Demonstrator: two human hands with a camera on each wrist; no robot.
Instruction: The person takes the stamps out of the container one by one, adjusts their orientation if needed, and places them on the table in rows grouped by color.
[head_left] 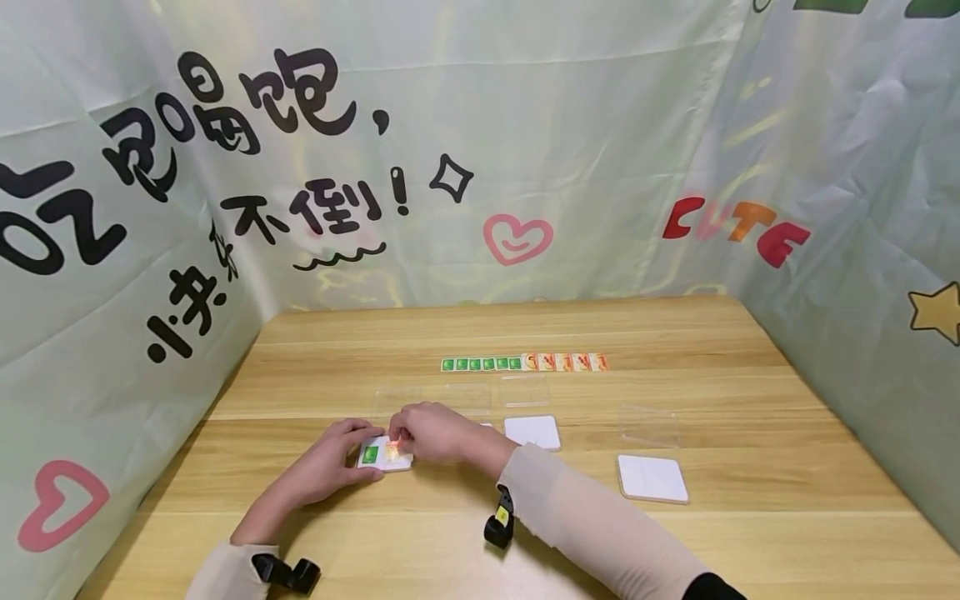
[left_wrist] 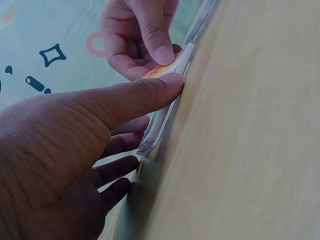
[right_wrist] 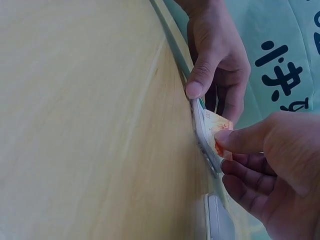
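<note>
A flat white rectangular box (head_left: 401, 465) lies on the table at the centre left, a green sticker (head_left: 370, 455) on its left half. My left hand (head_left: 330, 460) holds the box at its left end, thumb along the near edge and fingers at the far side. Over the box's right half, my right hand (head_left: 433, 432) pinches an orange and white sticker (right_wrist: 212, 120) between thumb and fingers. In the right wrist view the sticker tilts up from the box's top, its lower part close against the surface.
Behind the hands lies a row of green stickers (head_left: 482, 364) and orange stickers (head_left: 564, 362). More white boxes (head_left: 532, 432) (head_left: 652, 478) sit to the right, another partly hidden by my right arm. Several clear plastic lids (head_left: 525, 390) lie behind them. Printed curtains (head_left: 600, 150) surround the table.
</note>
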